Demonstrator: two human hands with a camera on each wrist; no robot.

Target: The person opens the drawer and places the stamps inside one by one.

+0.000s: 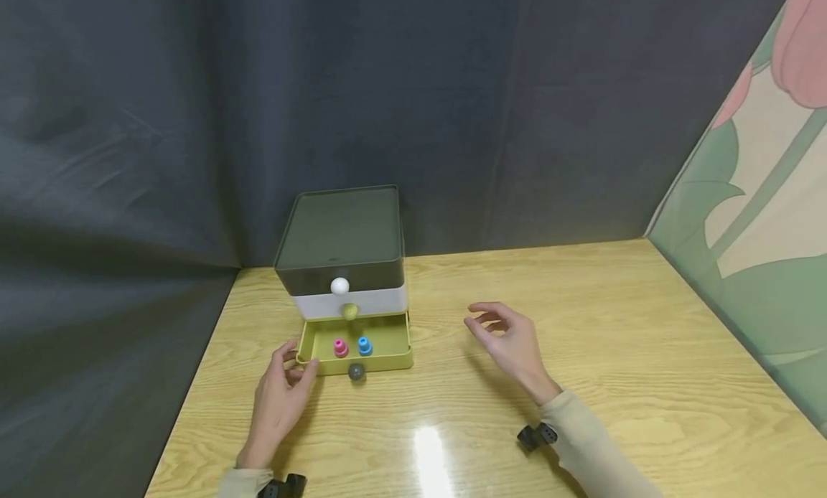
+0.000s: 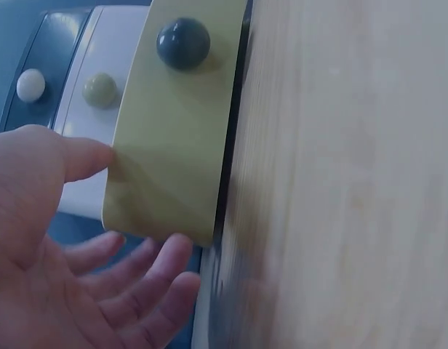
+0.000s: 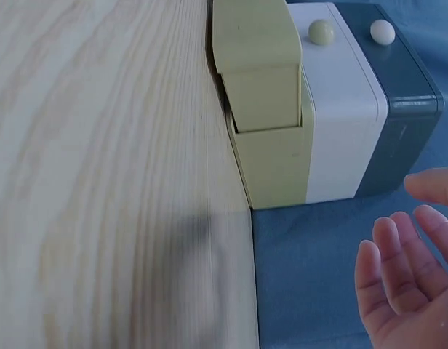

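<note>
Left hand touching yellow-green drawer front — dark knob

Right hand cut off by the frame's edge
</note>
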